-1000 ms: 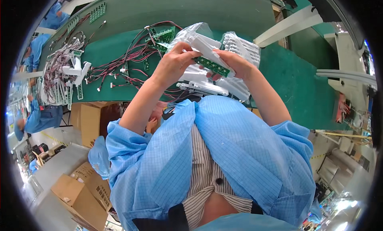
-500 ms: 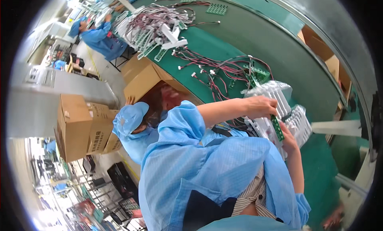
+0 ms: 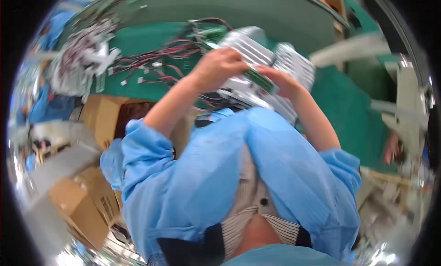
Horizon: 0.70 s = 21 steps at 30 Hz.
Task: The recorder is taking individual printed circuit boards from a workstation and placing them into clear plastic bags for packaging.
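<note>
The left hand (image 3: 218, 69) has its fingers drawn together in a pinch on the upper end of a green board (image 3: 260, 80); the right hand (image 3: 284, 83) is bent around the lower end, thumb side toward the board; so the board sits tilted between both hands, raised over the near side of the green table (image 3: 342, 112).

The work looks partway through: one board is in hand, and its handling does not appear finished; a left stack of white strips (image 3: 255, 50) and a right stack of white strips (image 3: 296, 66) lie just beyond the hands, and red and dark wires (image 3: 177, 52) spread loose to the left, which suggests plenty is left; a heap of white pieces and wires (image 3: 85, 59) lies farther left, though whether those are done cannot be told.

Blur softens everything, so the board's small parts and any wire joined to it cannot be made out; the right hand's lower fingers are mostly hidden; whether a white strip is held with the board is unclear; the cardboard box (image 3: 98, 123) is partly covered by the left arm and sleeve.
</note>
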Tool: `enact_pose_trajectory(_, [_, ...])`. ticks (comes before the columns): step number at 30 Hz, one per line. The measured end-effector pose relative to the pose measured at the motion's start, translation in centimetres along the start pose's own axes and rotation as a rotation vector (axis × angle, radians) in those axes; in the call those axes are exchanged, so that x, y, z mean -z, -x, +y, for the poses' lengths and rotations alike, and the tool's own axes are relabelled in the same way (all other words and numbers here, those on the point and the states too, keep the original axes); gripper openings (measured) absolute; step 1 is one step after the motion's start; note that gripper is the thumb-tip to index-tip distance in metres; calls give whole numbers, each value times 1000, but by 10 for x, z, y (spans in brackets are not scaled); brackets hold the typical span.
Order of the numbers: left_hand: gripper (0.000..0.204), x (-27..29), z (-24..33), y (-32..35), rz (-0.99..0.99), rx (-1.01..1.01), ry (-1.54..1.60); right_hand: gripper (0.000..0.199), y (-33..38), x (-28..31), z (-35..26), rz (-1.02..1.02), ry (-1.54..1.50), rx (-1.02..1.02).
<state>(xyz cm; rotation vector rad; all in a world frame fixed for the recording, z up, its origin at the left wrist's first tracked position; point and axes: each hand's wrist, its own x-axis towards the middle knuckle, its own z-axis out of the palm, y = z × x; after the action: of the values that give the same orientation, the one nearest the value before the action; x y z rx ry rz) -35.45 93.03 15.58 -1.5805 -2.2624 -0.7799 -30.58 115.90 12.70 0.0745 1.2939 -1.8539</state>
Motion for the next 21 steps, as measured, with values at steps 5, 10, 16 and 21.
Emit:
enact_pose_trajectory(5, [19,-13,4,-10,-6,5,34,37,10,-1,-2,82,-7,-7])
enact_pose_trajectory(10, [22,-9,6,-12,30,-26,72,34,12,-1,2,81,-71,0])
enact_pose_trajectory(16, [22,-11,6,-14,8,-9,100,33,11,-3,2,78,-78,26])
enact_pose_trajectory(21, [23,-19,8,-11,-10,-3,125,33,14,-6,-1,131,-55,-3])
